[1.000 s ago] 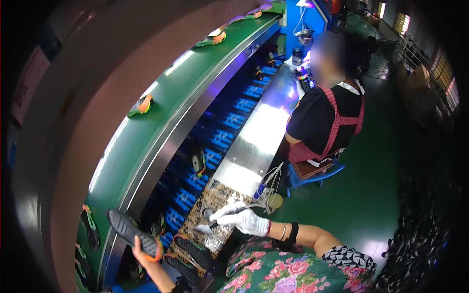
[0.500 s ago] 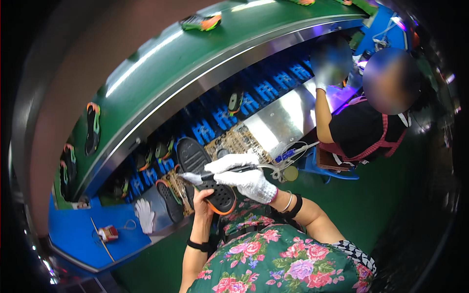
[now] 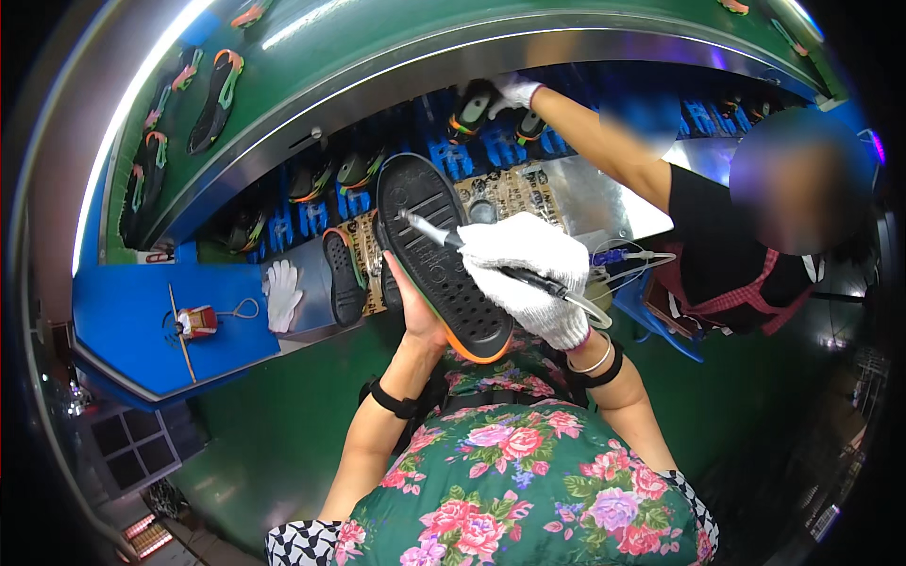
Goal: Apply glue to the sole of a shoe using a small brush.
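My bare left hand holds up a large black shoe sole with an orange heel rim, gripping its left edge and underside. The sole tilts toward me, its grooved, perforated face up. In my right hand, in a white knit glove, is a pen-shaped brush tool with a pale tip; a thin hose trails from its rear end. The tip is at the sole's upper middle; whether it touches, I cannot tell. Another sole lies on the bench, left of my hands.
A co-worker's gloved hand reaches to shoes on the blue-slatted rack. Beyond runs a green conveyor carrying shoe parts. At left, a white glove lies beside a blue table bearing a small red-and-white box and a stick.
The sole and tool are higher in view, and the tip has moved onto the sole's upper part. The view has shifted. The co-worker's arm now stretches to the rack.
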Motion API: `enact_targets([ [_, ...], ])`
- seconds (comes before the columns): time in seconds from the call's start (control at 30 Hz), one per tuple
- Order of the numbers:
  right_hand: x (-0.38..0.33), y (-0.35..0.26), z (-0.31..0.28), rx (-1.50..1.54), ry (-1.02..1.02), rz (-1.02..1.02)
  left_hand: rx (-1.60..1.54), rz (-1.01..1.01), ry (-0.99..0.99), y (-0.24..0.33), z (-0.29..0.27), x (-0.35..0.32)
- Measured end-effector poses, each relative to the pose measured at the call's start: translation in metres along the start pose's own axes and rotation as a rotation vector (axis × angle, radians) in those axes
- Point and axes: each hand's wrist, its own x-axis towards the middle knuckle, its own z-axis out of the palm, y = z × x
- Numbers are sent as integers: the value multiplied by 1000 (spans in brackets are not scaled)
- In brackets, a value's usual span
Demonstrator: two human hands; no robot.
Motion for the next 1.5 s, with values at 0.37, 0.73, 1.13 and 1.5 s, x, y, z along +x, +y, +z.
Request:
enact_targets([
  [0.37, -4, 1, 11, -358, -207, -198, 470, 15, 107, -17, -18, -14],
  [0.73, -7, 3, 54, -71, -29, -176, 207, 221, -172, -12, -127, -8],
  [1.13, -4, 12, 48, -69, -153, -153, 484, 4, -81, 11, -100, 9],
  [1.5, -6, 12, 42, -51, -165, -140, 199, -25, -189, 10, -99, 7],
])
